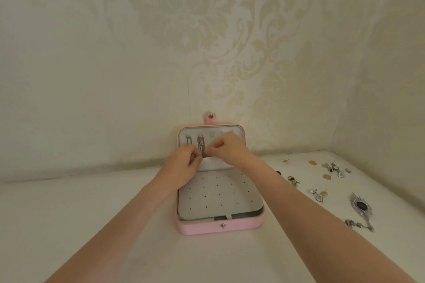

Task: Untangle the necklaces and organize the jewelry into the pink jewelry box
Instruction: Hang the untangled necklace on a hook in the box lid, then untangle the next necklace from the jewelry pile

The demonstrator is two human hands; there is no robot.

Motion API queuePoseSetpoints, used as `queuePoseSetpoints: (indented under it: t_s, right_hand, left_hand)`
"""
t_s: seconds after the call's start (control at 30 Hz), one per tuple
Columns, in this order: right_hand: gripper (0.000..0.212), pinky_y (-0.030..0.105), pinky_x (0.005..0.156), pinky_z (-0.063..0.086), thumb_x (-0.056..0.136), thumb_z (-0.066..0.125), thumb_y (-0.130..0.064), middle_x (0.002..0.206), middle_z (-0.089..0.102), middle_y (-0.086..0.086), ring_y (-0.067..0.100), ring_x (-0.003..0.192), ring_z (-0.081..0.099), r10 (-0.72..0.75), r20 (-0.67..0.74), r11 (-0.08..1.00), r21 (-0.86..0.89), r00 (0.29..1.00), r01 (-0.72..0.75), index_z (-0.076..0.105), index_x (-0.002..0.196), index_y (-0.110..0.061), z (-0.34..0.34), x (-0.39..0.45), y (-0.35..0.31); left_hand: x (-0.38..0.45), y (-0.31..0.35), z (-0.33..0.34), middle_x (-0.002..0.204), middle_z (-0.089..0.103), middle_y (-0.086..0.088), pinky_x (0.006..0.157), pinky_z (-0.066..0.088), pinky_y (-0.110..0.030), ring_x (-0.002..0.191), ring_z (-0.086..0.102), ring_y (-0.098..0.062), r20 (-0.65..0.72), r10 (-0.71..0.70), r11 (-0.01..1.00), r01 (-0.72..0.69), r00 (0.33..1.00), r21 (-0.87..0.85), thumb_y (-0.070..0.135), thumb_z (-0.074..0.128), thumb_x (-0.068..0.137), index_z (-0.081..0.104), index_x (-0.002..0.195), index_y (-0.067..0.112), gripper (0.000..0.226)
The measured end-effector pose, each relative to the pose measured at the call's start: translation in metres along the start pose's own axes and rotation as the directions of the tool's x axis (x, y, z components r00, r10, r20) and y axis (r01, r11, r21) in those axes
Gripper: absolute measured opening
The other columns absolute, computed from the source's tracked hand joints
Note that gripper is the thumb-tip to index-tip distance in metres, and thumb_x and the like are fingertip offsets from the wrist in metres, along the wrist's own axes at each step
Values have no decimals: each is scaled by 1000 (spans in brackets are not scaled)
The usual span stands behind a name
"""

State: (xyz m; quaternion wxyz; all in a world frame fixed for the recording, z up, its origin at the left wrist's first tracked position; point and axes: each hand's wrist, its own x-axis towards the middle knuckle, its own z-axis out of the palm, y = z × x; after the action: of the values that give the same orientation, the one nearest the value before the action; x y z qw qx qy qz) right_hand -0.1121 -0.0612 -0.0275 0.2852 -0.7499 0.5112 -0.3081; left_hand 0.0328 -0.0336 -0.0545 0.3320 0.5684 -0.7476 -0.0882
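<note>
The pink jewelry box (202,227) lies open on the white surface, its lid (184,132) leaning upright against the wall. Two necklaces hang from hooks in the lid: a grey one (188,139) at the left and a brownish one (200,142) beside it. Both hands meet at the lower end of the brownish necklace. My left hand (181,161) has its fingers curled and pinches the chain. My right hand (226,148) pinches it from the right. A white perforated earring panel (218,197) covers the box's base.
Loose jewelry lies on the surface at the right: several earrings (333,167), small oval pieces (312,162), a dark cluster (293,180), a large silver feather-shaped brooch (361,207) and a silver chain piece (355,224). Patterned wallpaper rises behind and at the right.
</note>
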Motion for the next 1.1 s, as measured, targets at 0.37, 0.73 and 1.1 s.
queuePoseSetpoints:
  t_s: [0.37, 0.73, 1.1]
  right_hand:
    - [30, 33, 92, 48, 90, 47, -1, 110, 69, 7, 22, 105, 60, -30, -93, 949, -316, 995, -1, 73, 103, -10, -7, -20, -12]
    - [16, 3, 52, 37, 84, 60, -6, 92, 72, 10, 16, 82, 63, 75, -329, 946, -275, 941, -171, 75, 89, -6, -101, -140, 47]
    - [11, 24, 60, 43, 75, 72, -17, 87, 69, 6, 20, 86, 64, 415, -147, 788, -436, 898, -436, 72, 84, -12, -124, -172, 103]
  left_hand:
    - [-10, 18, -4, 85, 53, 1, 67, 33, -24, 76, 51, -17, -77, -14, 1000, 13, 997, -6, 7, 48, 90, 57, 101, 9, 14]
    - [-60, 139, 66, 109, 56, -6, 83, 44, -33, 93, 57, -23, 92, 377, 926, -371, 922, -77, 6, 45, 92, 60, 112, 9, 25]
    - [-51, 163, 141, 104, 59, -5, 83, 36, -25, 101, 51, -20, 196, 407, 913, -402, 892, -67, 17, 55, 89, 66, 107, 14, 22]
